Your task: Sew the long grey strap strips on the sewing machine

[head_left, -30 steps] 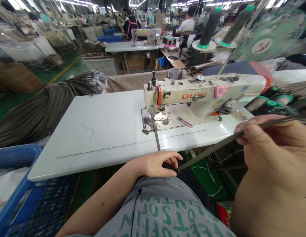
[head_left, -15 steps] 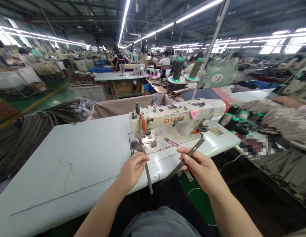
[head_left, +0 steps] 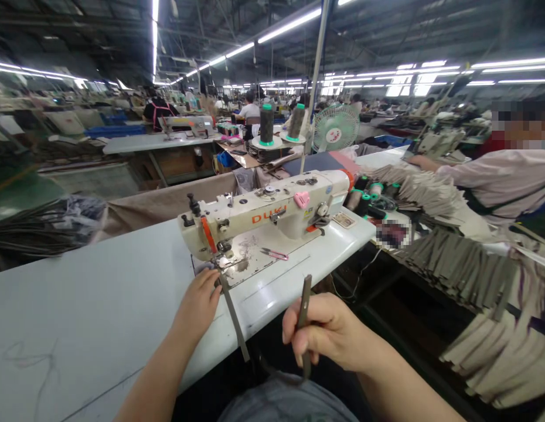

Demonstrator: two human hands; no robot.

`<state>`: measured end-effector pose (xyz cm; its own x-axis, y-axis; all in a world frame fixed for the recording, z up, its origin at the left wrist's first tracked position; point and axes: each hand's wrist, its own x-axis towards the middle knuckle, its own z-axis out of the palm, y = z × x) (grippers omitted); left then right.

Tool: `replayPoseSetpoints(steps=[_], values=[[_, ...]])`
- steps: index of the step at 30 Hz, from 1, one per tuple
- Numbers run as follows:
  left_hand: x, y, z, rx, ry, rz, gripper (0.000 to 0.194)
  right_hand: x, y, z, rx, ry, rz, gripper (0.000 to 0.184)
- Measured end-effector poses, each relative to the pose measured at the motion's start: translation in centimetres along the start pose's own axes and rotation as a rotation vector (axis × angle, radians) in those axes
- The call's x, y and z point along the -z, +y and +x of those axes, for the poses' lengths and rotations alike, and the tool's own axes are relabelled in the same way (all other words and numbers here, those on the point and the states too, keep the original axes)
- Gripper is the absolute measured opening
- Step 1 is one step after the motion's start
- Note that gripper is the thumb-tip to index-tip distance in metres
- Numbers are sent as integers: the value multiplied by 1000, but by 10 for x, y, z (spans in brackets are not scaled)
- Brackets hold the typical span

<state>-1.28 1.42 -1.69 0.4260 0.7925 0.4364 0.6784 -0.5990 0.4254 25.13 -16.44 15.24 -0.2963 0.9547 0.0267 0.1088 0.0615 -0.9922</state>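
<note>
A cream sewing machine (head_left: 264, 217) stands on the white table (head_left: 92, 305). A narrow grey strap (head_left: 232, 322) runs from under its needle area down over the table's front edge. My left hand (head_left: 197, 305) rests on the table with its fingers pressed on the strap close to the needle. My right hand (head_left: 320, 331) is closed in a fist round the strap's other end (head_left: 304, 302), which sticks up above the fist in front of the table edge.
Pink snips (head_left: 275, 254) lie on the machine bed. Thread cones (head_left: 266, 124) and a green fan (head_left: 335, 129) stand behind. Piles of grey strap pieces (head_left: 457, 264) cover the table to the right, where another person's sleeve (head_left: 487, 179) shows. A dark bundle (head_left: 35, 225) lies far left.
My left hand has moved forward along the strap to the needle. My right hand has dropped lower and turned the strap's end upright. The view has swung to the right.
</note>
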Motion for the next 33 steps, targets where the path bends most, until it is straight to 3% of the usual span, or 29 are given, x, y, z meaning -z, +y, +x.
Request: replayPoseSetpoints(steps=[2,6,9,17,24,33], values=[[-4,-1,-3,-22,14,24,38,-5,1,-1,-130,-45,176,43],[-7,-2,-13,-32,69,66,38,-12,17,6,-260,41,159,45],[-3,1,-18,-20,70,89,38,-18,33,8,-315,9,183,53],[7,19,-13,-1,-37,111,44,-28,63,4,-338,-4,153,52],[9,19,-14,21,-80,125,45,-31,82,12,-389,32,115,34],[4,23,-16,10,-90,217,52,-33,81,22,-290,138,15,46]])
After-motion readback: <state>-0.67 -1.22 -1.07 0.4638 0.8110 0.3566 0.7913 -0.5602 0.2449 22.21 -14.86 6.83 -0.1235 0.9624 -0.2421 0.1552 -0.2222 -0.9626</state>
